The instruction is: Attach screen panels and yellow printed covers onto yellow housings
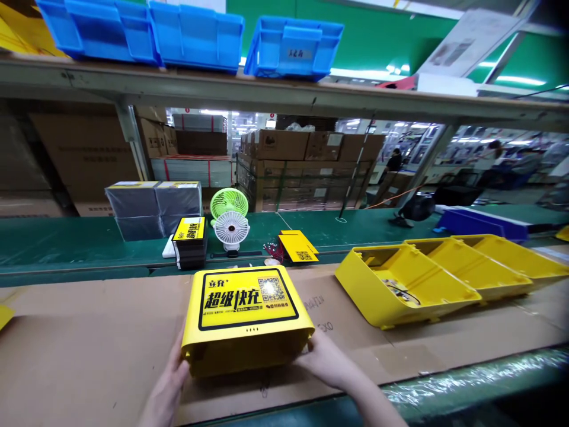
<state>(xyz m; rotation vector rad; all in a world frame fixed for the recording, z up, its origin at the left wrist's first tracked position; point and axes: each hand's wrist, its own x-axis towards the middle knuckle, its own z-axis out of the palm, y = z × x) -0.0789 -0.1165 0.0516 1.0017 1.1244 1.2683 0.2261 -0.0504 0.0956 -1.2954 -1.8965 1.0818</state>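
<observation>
Through the head camera I have both hands in sight, one on each side of a yellow plastic box-shaped housing [249,299]. The left hand [176,362] holds it low on its left side, and the right hand [322,360] holds it by the near right corner, with some of its fingers hidden from me. The housing is at the near middle of the green counter [342,234], over a flat brown cardboard sheet [89,356]; I cannot tell whether its underside touches the cardboard. Its black-bordered label, with black characters and a QR code, faces up, and the near side is in shadow.

To the right, apart from the hands, I see three open yellow plastic shells [409,281] in a row on the cardboard, the leftmost with wires inside. Beyond the housing, a small round white fan [231,228] stands in front of a lime-green fan [229,201]. Just left of them is a dark stack with a yellow printed top [191,249], near some grey wrapped blocks [153,210]; to the right of the fans lies a yellow printed sheet [297,244]. Three blue plastic bins [198,35] sit on the shelf [267,98] above.
</observation>
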